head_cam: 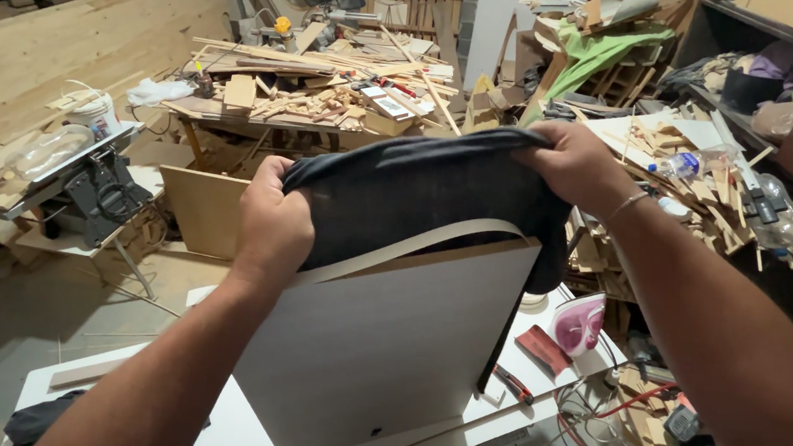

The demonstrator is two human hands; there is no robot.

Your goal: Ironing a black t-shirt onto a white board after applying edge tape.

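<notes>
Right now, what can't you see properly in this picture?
All in the head view:
- Top edge of the white panel: covered by the dark cloth that the left hand and right hand grip.
- Fingertips of both hands: tucked into the cloth.
- Beige edging strip: its upper end runs under the cloth.
- Worktable: cut off by the bottom edge.

Dark grey cloth [418, 191] is held stretched between left hand [274, 220] and right hand [578, 164], gripped at each upper corner, over top edge of a white panel [386, 346]. Panel is stood upright on a white worktable [235, 434], tilted slightly, its top cut at a slant rising to the right. A pale edge-banding strip [414, 247] is seen curving loose along panel's top, just under cloth. Cloth's right side is draped down past panel's right edge.
</notes>
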